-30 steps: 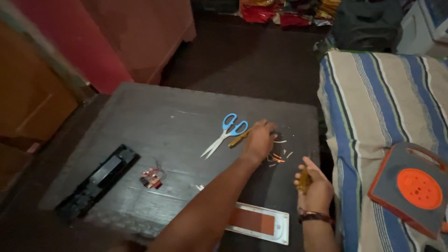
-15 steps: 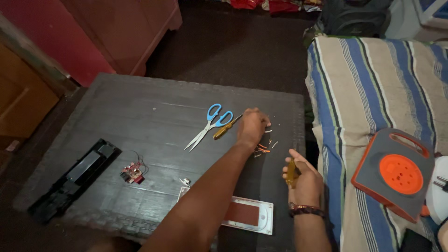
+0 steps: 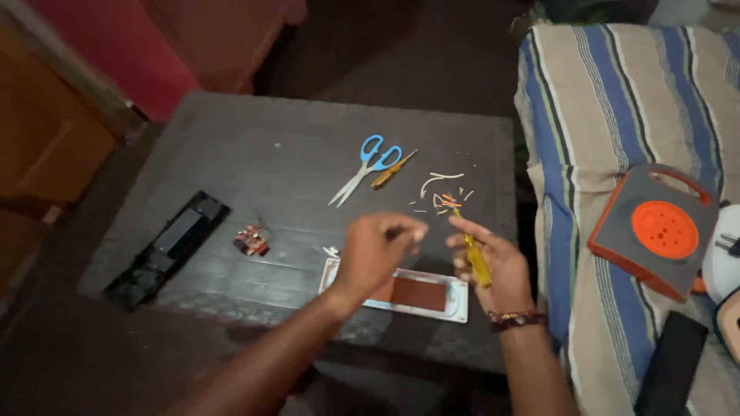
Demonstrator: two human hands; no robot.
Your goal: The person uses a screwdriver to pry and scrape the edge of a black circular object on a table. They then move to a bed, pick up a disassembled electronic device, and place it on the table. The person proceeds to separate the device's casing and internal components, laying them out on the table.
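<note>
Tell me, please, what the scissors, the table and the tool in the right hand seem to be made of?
Scissors: pale, likely metal blades with glossy blue, likely plastic handles. Table: dark matt top with faint grain, probably painted wood. The tool in the right hand: translucent yellow handle, seemingly plastic; its tip is too blurred to judge.

Scissors (image 3: pixel 365 166) lie left of screwdriver (image 3: pixel 392 170), on table (image 3: pixel 231 146)
</note>
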